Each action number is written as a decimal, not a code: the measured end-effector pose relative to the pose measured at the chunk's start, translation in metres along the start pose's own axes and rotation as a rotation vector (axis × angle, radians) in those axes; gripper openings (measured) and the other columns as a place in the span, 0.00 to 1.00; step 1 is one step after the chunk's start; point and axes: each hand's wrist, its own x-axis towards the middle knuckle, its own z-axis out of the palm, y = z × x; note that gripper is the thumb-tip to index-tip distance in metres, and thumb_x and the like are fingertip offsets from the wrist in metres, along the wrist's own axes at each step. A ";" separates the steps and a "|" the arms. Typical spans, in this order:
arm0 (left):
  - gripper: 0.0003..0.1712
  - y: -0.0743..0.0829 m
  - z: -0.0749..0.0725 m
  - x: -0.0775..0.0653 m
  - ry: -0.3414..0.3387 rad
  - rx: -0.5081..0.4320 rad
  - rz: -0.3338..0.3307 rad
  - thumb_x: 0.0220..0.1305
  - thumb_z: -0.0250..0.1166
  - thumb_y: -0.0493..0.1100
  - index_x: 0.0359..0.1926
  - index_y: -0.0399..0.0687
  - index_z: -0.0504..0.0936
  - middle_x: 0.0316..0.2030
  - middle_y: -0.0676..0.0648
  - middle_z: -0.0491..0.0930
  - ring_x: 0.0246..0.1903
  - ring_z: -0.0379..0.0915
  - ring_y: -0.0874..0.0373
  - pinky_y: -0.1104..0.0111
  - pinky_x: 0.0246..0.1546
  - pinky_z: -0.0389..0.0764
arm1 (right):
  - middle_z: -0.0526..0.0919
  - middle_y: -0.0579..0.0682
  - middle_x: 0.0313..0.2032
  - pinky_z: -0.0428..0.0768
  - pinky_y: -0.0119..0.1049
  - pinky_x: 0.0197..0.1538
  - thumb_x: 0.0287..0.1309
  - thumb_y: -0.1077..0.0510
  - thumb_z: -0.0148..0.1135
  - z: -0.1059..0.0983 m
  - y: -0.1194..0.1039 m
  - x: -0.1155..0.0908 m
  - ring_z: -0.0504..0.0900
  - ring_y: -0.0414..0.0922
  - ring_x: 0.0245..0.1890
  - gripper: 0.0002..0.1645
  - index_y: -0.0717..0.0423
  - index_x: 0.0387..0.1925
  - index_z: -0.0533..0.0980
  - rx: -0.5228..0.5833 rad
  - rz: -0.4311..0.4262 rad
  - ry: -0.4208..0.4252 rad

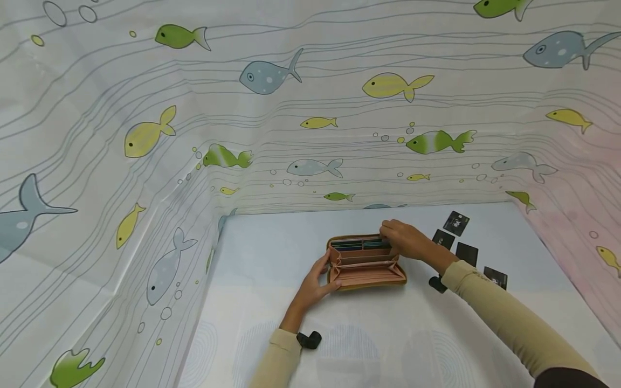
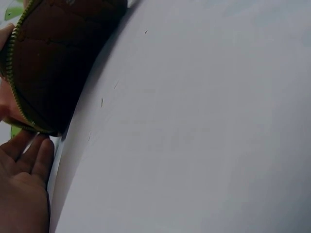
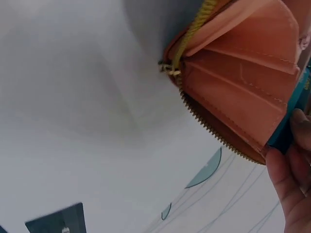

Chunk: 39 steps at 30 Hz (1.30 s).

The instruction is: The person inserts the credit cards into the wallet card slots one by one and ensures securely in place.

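Observation:
An unzipped brown wallet [image 1: 371, 277] with a peach-coloured lining stands spread on the table, its folds and card slots facing up. My left hand [image 1: 312, 284] grips its left end, the thumb at the front edge. The left wrist view shows the wallet's dark quilted outside [image 2: 63, 58] and brass zip. At the back right corner, my right hand [image 1: 405, 238] pinches a teal-blue card [image 3: 284, 127] by the slots. Other cards [image 1: 346, 246] sit in the slots to the left of that hand.
Several black cards lie to the right of the wallet, among them one at the back [image 1: 456, 222] and one at the right [image 1: 495, 277]; the right forearm passes over this group. Fish-printed sheeting [image 1: 315, 145] rises behind and on both sides of the white table [image 1: 271, 242].

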 end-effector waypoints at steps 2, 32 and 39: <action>0.52 0.001 0.000 0.000 0.008 0.004 0.013 0.63 0.69 0.47 0.80 0.54 0.48 0.78 0.46 0.53 0.75 0.55 0.47 0.49 0.68 0.68 | 0.75 0.46 0.33 0.81 0.33 0.36 0.48 0.67 0.76 -0.001 0.002 -0.002 0.76 0.39 0.34 0.14 0.57 0.35 0.79 0.058 0.006 0.038; 0.53 0.000 0.000 -0.001 0.008 -0.004 0.000 0.63 0.69 0.48 0.80 0.58 0.47 0.78 0.47 0.53 0.75 0.54 0.48 0.50 0.69 0.68 | 0.81 0.54 0.35 0.82 0.44 0.38 0.63 0.68 0.62 -0.037 0.074 -0.085 0.80 0.48 0.36 0.05 0.64 0.41 0.80 0.185 0.497 0.018; 0.52 0.002 0.001 0.000 0.012 0.002 -0.009 0.64 0.69 0.49 0.80 0.60 0.46 0.78 0.48 0.53 0.75 0.54 0.49 0.50 0.69 0.67 | 0.80 0.59 0.40 0.82 0.52 0.44 0.66 0.65 0.60 -0.034 0.085 -0.102 0.81 0.54 0.42 0.11 0.68 0.47 0.78 0.247 0.612 -0.064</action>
